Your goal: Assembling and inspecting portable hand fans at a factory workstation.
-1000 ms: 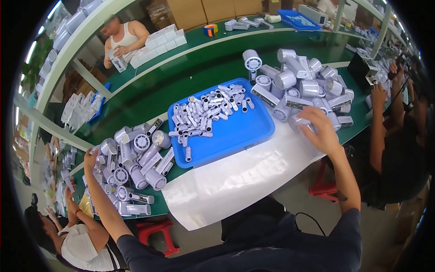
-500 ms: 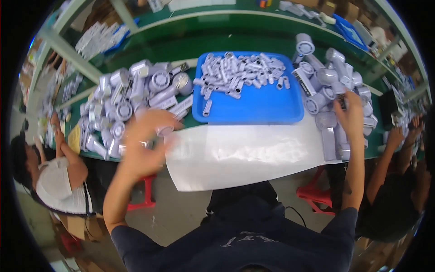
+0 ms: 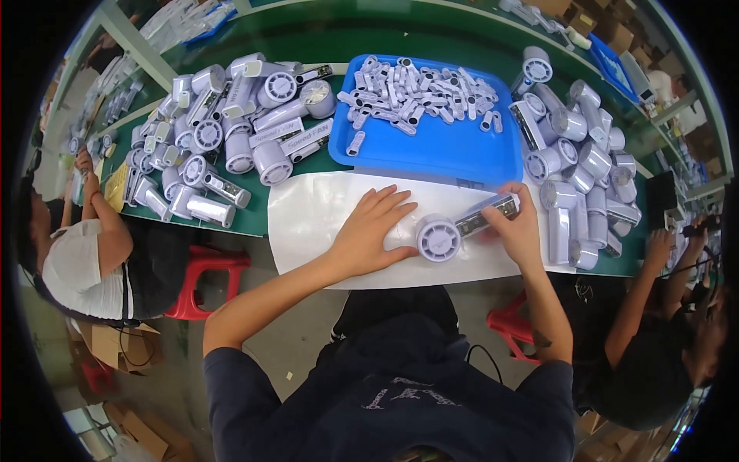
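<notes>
A pale lilac-white handheld fan [image 3: 439, 238] is over the white sheet [image 3: 304, 223], its round grille up. My right hand [image 3: 521, 229] grips the far end of the fan's handle, thumb on one side and fingers on the other. The handle's face is uncovered, and dark inner parts show in it. To the left of the fan head, my left hand [image 3: 372, 231] is flat with fingers spread and nothing in it; the thumb reaches close to the fan's rim. Beyond both hands stands a blue tray [image 3: 431, 148] with many small pale oblong covers [image 3: 396, 92] in it.
Piles of similar fans [image 3: 208, 135] lie on the green table at left and more fans [image 3: 570, 123] at right. Red stools [image 3: 202, 281] stand below the table edge. A person [image 3: 85, 269] sits at left, another person [image 3: 654, 362] at right.
My right hand has come from the right pile to the sheet, bringing a fan. My left hand has moved from the left pile to the sheet. The view has shifted a little.
</notes>
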Demonstrator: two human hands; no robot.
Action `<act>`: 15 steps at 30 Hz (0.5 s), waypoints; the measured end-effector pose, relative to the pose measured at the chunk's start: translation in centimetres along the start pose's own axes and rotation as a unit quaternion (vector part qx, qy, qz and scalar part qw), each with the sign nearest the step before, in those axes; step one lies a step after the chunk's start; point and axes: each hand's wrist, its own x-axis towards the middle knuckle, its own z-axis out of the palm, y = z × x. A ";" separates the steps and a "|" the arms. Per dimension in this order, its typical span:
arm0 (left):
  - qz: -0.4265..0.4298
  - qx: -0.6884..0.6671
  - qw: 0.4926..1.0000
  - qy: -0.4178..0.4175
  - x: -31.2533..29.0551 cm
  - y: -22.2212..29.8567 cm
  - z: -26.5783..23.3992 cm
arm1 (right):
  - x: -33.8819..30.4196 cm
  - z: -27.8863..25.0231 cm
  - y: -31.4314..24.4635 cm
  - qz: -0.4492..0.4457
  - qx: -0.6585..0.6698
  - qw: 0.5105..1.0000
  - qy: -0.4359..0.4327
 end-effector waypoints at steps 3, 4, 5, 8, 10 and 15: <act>0.006 -0.005 1.000 -0.002 -0.3 -0.7 -0.4 | 0.4 -0.5 0.2 -0.041 -0.321 0.945 0.049; 0.013 -0.010 1.000 -0.010 -0.3 -0.8 -0.6 | 0.1 -0.3 0.2 -0.048 -0.320 0.945 0.049; 0.016 -0.006 1.000 -0.004 -0.1 -0.6 -0.9 | -0.2 -0.3 0.2 -0.078 -0.424 0.901 0.052; -0.046 0.002 0.999 -0.027 0.2 0.8 -1.3 | 0.0 -0.3 -1.0 -0.109 -0.533 0.838 0.045; -0.045 -0.014 0.999 -0.006 0.6 1.6 -0.7 | 0.3 -0.3 -2.9 -0.117 -0.556 0.822 0.037; -0.051 -0.091 0.991 0.082 0.9 2.9 0.3 | 6.3 -0.5 -5.9 -0.325 -0.499 0.803 0.024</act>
